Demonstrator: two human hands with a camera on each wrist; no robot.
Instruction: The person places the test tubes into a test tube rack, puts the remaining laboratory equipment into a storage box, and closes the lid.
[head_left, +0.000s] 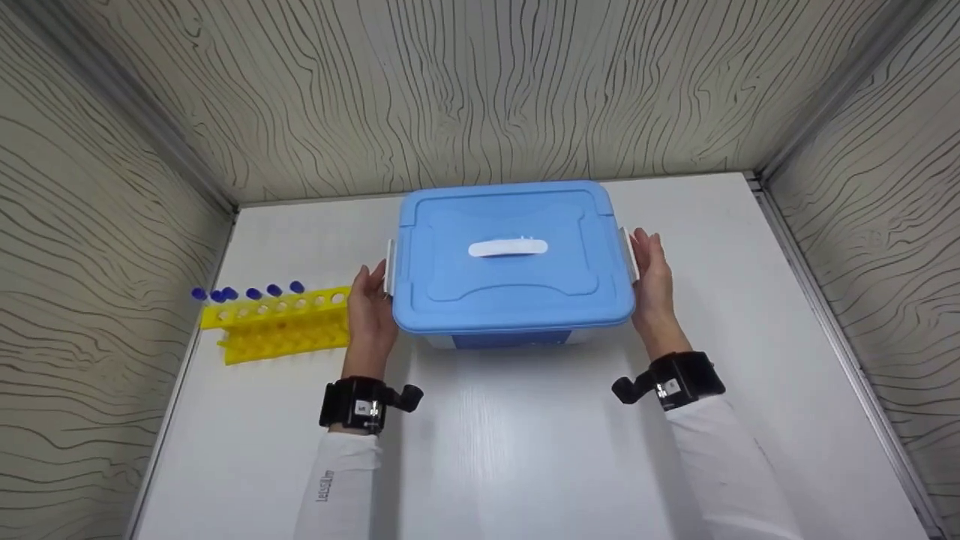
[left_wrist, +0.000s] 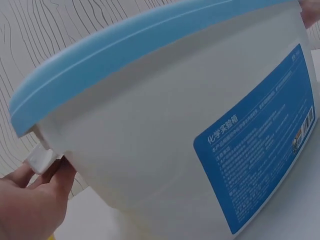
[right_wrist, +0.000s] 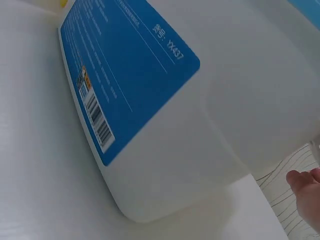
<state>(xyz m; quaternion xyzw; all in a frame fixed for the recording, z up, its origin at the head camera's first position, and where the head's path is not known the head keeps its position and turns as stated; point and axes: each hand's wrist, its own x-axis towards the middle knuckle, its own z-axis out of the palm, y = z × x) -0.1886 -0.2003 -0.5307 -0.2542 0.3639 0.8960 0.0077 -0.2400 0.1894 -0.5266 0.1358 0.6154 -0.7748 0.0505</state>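
1. A rectangular storage box of translucent white plastic (head_left: pixel 510 339) stands in the middle of the smooth white table (head_left: pixel 525 450), closed by a glossy sky-blue plastic lid with rounded corners (head_left: pixel 510 255) that has a flat white handle (head_left: pixel 508 247) lying in its recessed centre.
2. The left hand (head_left: pixel 370 311) lies against the box's left end, fingers straight, their tips touching the white side latch (head_left: pixel 389 268).
3. The right hand (head_left: pixel 651 285) lies flat at the right end, fingers extended beside the other white latch (head_left: pixel 628 251).
4. To the left, just beside the left hand, lies a yellow plastic test-tube rack with round holes (head_left: pixel 279 324), carrying blue-capped tubes (head_left: pixel 247 292).
5. Only the wrist views show the box's wall: a blue printed label (left_wrist: pixel 260 150) with white text and a barcode.
6. Only the head view shows the wood-grain patterned walls (head_left: pixel 480 90) around the table.
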